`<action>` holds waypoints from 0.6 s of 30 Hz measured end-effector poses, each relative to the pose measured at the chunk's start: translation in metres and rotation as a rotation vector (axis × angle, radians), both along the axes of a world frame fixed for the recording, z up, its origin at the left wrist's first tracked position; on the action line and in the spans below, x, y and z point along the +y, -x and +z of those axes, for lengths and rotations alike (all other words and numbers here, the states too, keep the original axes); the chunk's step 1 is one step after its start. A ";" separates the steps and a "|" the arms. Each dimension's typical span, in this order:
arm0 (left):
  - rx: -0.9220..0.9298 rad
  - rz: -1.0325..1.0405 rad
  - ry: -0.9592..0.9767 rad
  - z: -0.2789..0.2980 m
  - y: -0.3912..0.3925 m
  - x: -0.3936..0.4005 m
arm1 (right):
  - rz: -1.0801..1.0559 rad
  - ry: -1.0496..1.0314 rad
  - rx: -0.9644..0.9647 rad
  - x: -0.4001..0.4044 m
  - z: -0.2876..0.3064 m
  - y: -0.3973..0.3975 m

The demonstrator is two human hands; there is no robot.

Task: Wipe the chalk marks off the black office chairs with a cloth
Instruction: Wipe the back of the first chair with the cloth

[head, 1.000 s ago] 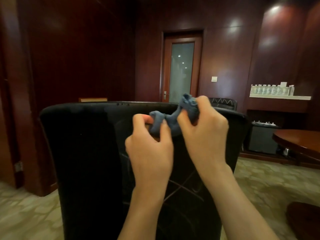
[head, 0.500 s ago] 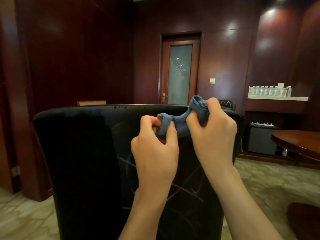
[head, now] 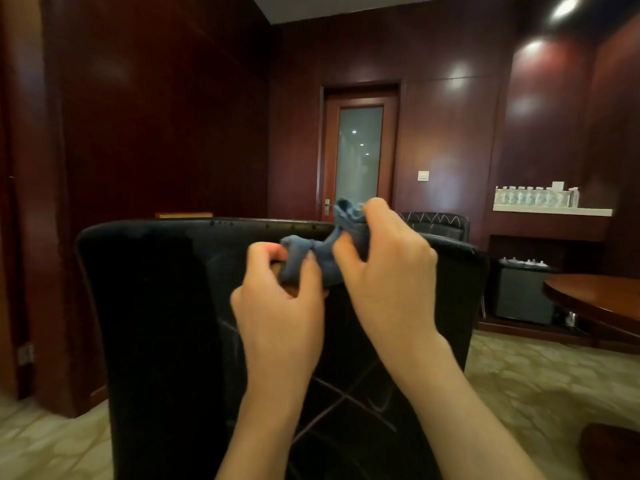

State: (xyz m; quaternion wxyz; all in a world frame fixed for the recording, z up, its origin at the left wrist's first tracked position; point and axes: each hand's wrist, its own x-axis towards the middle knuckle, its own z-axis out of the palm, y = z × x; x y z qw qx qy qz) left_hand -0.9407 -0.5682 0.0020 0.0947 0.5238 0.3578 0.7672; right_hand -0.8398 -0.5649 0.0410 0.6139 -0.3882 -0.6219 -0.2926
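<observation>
The back of a black office chair [head: 156, 306] fills the lower middle of the head view. Faint chalk marks [head: 349, 400] cross its leather below my hands. A bunched blue cloth [head: 311, 252] hangs stretched between both hands in front of the chair's top edge. My left hand [head: 280, 313] pinches its lower left end between thumb and fingers. My right hand [head: 384, 271] grips its upper right end, with cloth sticking out above the fingers. A second black chair [head: 436, 223] with white zigzag lines stands behind, by the door.
A round wooden table [head: 595, 296] is at the right. A shelf with several water bottles [head: 533, 197] lines the far right wall, a dark cabinet [head: 523, 292] under it. A glass-panelled door [head: 360, 154] is straight ahead. Patterned carpet [head: 540, 386] lies around the chair.
Both hands keep hold of the blue cloth and have shifted a little to the right and up in view. The view has tilted upward, showing more ceiling.
</observation>
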 end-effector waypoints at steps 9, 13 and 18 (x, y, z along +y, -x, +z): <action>0.234 -0.123 0.087 0.010 -0.048 0.006 | -0.123 0.081 0.273 0.010 -0.009 -0.055; 0.123 -0.060 0.045 0.010 -0.025 0.005 | -0.061 0.100 0.317 0.012 -0.001 -0.028; -0.054 0.282 -0.046 0.005 0.035 0.003 | 0.039 0.018 0.136 0.005 0.006 0.046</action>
